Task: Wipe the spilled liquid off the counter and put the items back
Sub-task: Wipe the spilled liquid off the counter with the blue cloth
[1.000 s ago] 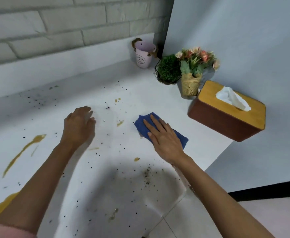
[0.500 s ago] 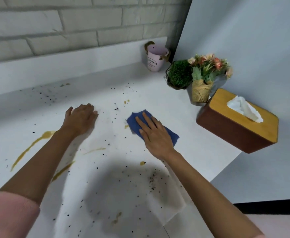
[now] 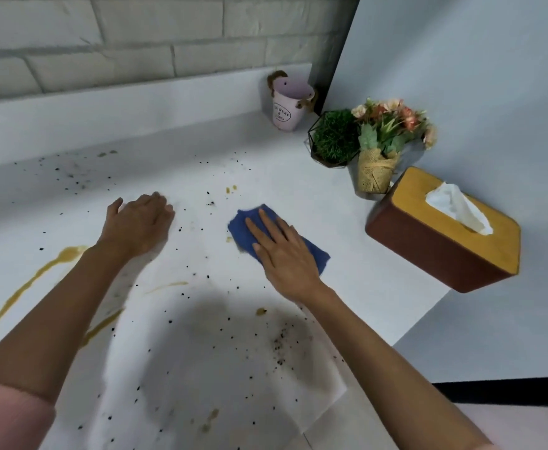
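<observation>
At the far left of the table (image 3: 363, 280), a long yellow-brown streak (image 3: 35, 280) lies unwiped. Our left hand (image 3: 136, 222) rests palm down on the bare surface, fingers relaxed and gripping nothing; we judge it is bracing us. Dark specks (image 3: 279, 345) are scattered across the middle and the near part.

Just right of centre, our right hand (image 3: 282, 251) presses flat on the blue cloth (image 3: 318, 256), fingers straight and spread rather than clutching. The cloth lies on the table under the palm, with its far-left and right corners showing.

We take the cloth to be soft, light and limp. It could bunch or slip under a loose palm, so broad pressure across its middle suits wiping, and a pinch at a free corner suits lifting.

Farther right, a pink bucket (image 3: 287, 107), a green plant (image 3: 334, 138), a flower pot (image 3: 375, 173) and a wooden tissue box (image 3: 428, 248) stand by the wall. The box looks rigid and is best held by its sides. The flowers look delicate, so we would lift them by the wrapped pot.
</observation>
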